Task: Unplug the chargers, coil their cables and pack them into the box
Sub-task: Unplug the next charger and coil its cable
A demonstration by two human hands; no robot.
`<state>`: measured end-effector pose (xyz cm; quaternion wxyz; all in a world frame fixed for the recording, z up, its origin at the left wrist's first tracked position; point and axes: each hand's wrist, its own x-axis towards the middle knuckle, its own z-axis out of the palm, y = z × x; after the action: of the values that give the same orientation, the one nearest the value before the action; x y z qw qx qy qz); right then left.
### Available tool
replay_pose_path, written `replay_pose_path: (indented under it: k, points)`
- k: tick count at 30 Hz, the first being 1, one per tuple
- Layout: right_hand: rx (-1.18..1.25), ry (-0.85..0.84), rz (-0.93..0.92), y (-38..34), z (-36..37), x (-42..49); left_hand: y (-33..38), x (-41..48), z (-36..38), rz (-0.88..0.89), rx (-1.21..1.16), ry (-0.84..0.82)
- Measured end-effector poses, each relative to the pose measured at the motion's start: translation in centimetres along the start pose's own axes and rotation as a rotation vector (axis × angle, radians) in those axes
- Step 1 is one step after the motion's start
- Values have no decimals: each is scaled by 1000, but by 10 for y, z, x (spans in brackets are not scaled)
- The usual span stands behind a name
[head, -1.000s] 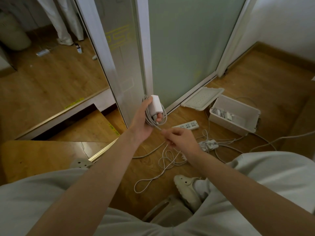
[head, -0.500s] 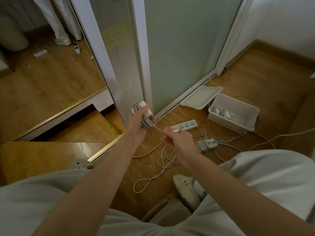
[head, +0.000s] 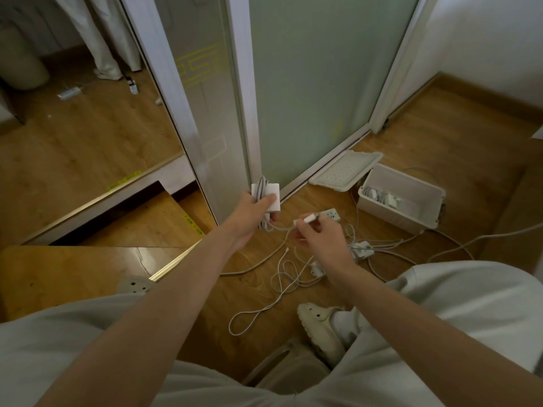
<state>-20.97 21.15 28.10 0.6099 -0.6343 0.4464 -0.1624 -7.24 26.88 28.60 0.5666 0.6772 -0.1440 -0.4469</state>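
White charger brick [head: 273, 190] is gripped at frame centre by the left hand [head: 252, 212], fingers curled round it, thumb pressed on its face. Its cable [head: 260, 186] is seen coiled round the brick. The cable's plug end [head: 310, 218] is pinched between thumb and fingertips of the right hand [head: 319, 240], just right of the brick. Open white box [head: 393, 219] is noted at mid-right on the floor, chargers inside. Loose cables [head: 280, 284] are recorded on the floor below the hands.

Left grip [head: 253, 210] clamps the white square charger [head: 272, 189] mid-frame; right grip [head: 320, 237] just beside pinches the white cable plug [head: 310, 217], arms outstretched.
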Motion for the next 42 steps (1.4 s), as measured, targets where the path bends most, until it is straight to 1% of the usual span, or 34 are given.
replay_pose_path:
  k: [2,3,6,8,11,12,14,15,16,18,19,20,21,22,23,25,28,30,33,36,39,42]
  points:
    - [5,-3,-36,-2,-3,2,2,-2,-2,-17,77,-32]
    - [-80,0,-85,-3,-4,3,3,-3,-2,-30,99,-55]
    - [-479,41,-299,-3,-7,6,6,-7,-3,-96,119,-112]
    - [-583,32,-398,-4,-8,6,6,-8,-2,-111,65,-98]
    - [-584,-122,-373,-4,1,-2,2,-5,2,-81,-143,-24]
    - [-581,-162,-336,-2,5,-5,1,-4,4,-70,-222,0]
    - [-544,-176,-206,2,14,-7,-1,-5,9,-51,-347,18]
    - [-476,-177,-94,5,18,-5,-1,-7,12,-45,-400,7]
    - [-345,-188,55,6,20,-4,0,-9,15,-42,-447,-8]
    - [89,-268,427,6,24,-1,3,-11,20,-34,-528,-22]
    - [341,-302,545,5,25,0,5,-11,22,-20,-552,-21]
    - [572,-304,598,3,24,1,5,-10,23,-1,-554,-19]
    - [736,-272,607,0,21,3,4,-10,24,16,-538,-18]
    - [834,-224,589,-3,19,5,3,-10,24,28,-512,-28]
    - [863,-168,559,-5,18,8,2,-10,24,31,-490,-43]
    - [777,-100,521,-10,18,10,1,-11,23,21,-476,-79]
    - [665,-116,503,-13,21,14,2,-13,23,-9,-484,-144]
    - [573,-155,473,-15,21,16,2,-13,22,10,-467,-190]
    - [348,-192,340,-16,18,17,-1,-11,15,56,-396,-210]
    - [180,-185,228,-13,12,16,-1,-9,7,41,-324,-202]
    - [8,-195,132,-10,9,16,-4,-10,5,-5,-328,-181]
    - [-151,-172,24,-8,5,19,-8,-10,6,20,-326,-221]
